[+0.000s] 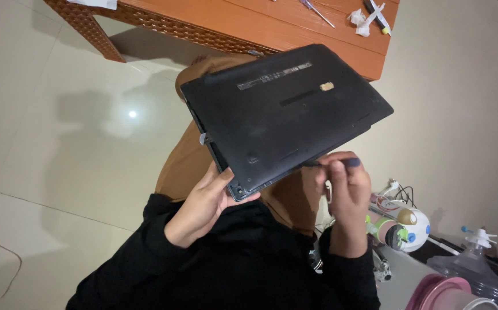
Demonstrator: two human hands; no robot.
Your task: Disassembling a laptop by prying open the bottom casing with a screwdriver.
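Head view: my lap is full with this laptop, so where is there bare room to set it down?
The pale tiled floor left of the knees is bare, bordered by the wooden table. The tabletop has free room at its middle, between its left edge and the screwdriver. Crowded: lower right, by the toy, cables and water jug beside the right hand.

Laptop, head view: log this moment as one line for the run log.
laptop: upside down on lap | left hand: grips near corner | right hand: thin dark tool at laptop's edge seam | wooden table: beyond
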